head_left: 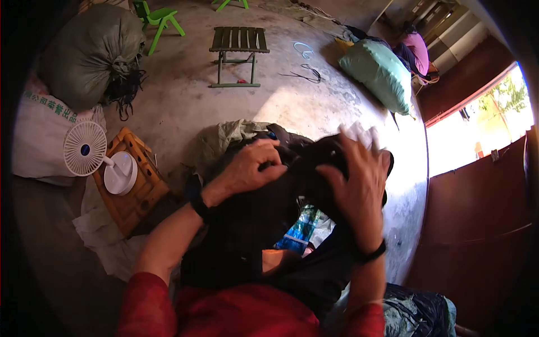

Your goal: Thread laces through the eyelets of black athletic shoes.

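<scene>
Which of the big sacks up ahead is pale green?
The sack at upper right, beyond the right hand; the dark sack and white sack are at the left.

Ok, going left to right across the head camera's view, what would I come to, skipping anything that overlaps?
White fan, left hand, right hand, reddish-brown panel.

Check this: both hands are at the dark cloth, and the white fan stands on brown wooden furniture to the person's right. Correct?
Wrong side: the head view shows the white fan on the brown wooden furniture to the person's left. The left hand and right hand are at the dark cloth.
</scene>
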Motion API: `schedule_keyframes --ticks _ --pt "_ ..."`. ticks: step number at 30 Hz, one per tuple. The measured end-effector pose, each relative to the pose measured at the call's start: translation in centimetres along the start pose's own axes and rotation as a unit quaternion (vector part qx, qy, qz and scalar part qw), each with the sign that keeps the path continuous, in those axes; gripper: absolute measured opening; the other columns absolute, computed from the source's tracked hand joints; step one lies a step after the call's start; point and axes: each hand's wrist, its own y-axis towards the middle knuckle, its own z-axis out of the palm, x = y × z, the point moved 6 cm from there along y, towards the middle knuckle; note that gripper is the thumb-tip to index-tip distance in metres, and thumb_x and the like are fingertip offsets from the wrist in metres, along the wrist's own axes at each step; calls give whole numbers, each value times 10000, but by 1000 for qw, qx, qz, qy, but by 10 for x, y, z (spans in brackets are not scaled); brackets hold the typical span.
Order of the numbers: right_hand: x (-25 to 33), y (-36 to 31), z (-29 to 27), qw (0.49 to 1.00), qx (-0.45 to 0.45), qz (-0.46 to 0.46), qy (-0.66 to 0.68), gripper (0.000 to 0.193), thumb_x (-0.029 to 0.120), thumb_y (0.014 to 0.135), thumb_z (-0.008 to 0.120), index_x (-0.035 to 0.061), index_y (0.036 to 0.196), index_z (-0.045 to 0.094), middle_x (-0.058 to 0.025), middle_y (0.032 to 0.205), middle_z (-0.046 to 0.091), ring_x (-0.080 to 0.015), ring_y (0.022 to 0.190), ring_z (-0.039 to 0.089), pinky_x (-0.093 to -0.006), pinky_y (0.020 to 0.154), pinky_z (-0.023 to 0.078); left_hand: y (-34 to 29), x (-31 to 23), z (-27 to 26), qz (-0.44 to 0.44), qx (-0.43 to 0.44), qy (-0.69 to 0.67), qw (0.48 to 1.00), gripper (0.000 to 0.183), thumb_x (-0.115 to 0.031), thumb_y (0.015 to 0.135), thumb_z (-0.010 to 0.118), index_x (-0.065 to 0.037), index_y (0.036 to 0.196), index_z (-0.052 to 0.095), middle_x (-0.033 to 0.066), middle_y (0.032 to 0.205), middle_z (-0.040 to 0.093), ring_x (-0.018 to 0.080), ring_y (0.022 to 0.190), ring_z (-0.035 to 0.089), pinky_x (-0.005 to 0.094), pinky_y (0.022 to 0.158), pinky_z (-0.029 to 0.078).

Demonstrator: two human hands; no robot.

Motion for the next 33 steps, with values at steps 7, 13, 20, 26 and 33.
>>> schedule_keyframes --ticks 7,13,20,26,33 --pt "-189 -63 77 884 418 114 177 540 305 835 738 7 1248 560 -209 1061 657 -298 819 669 -389 764 552 -3 -3 -43 -40 -36 -73 996 108 -92 846 659 5 821 619 120 943 677 255 1127 612 353 952 451" --pt "-15 -244 125 868 171 291 364 620 82 905 568 -25 1451 295 -324 1352 470 -464 1296 427 -455 1072 352 -13 0 -28 -93 -98 -134 982 102 -93 849 661 7 851 640 126 935 690 266 1105 626 332 936 460" --pt "7 -239 145 544 191 534 619 605 107 903 606 9 1442 348 -161 1347 493 -279 1236 487 -346 1046 393 -14 29 30 -90 -47 -120 988 201 -168 923 575 21 874 622 75 871 655 221 1145 601 316 930 444" --pt "24 -202 53 884 139 255 366 535 122 870 671 27 1359 476 -232 1238 603 -322 1004 672 -354 858 527 -19 49 18 -153 -40 -149 976 384 -371 987 505 -8 1019 624 73 939 647 185 1103 588 293 947 414" --pt "-11 -121 75 890 -14 208 406 264 -5 878 598 13 1137 649 -174 1119 676 -320 1035 662 -352 885 512 -25 34 36 -159 -42 -169 972 464 -428 1024 436 -43 1234 588 107 1200 610 175 1135 544 301 979 404"
